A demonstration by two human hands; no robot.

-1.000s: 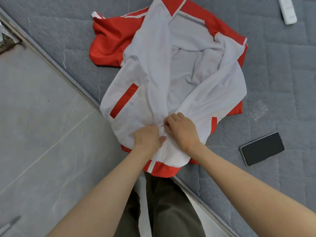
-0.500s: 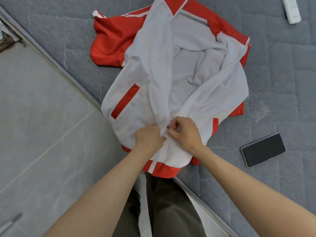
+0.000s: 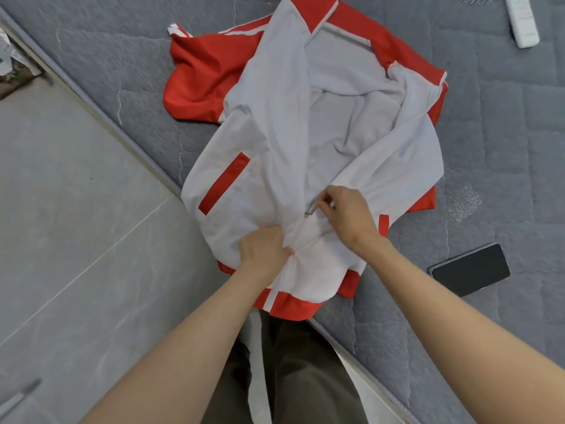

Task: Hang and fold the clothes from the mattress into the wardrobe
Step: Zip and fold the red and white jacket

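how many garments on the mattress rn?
1: a red and white jacket at the mattress edge, both hands on its zipper end. Others could lie out of frame.

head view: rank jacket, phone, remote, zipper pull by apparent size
1. jacket
2. phone
3. remote, cut off by the frame edge and farther away, so its order against the phone is unsure
4. zipper pull

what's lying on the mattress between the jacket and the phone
Nothing: in the head view, only bare grey quilted mattress separates the red and white jacket from the black phone.
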